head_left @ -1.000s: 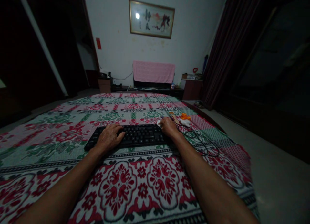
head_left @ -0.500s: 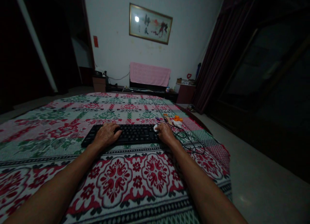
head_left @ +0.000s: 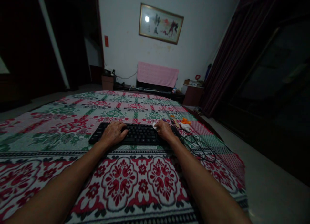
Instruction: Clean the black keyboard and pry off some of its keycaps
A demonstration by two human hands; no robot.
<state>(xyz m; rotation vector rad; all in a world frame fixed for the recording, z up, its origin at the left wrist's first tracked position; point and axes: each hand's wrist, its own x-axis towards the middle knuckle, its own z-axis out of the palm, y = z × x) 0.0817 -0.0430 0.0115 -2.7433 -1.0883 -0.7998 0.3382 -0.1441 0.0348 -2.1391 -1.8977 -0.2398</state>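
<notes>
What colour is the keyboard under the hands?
The keyboard is black, on a red, green and white floral cloth. The head view shows it best.

Black keyboard [head_left: 139,134] lies flat (keys up) on the patterned bedspread [head_left: 135,182].

Nothing can be read: the brush characters in the framed picture [head_left: 161,23], the red slip [head_left: 106,41] left of it and the key legends of the keyboard [head_left: 138,134] are too small and dim.

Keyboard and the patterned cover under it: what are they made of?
Keyboard: looks like hard black plastic, matt, with separate raised keys and faint pale legends. Cover: woven cloth, possibly cotton, soft and matt, with a flower pattern and slight creases.
</notes>
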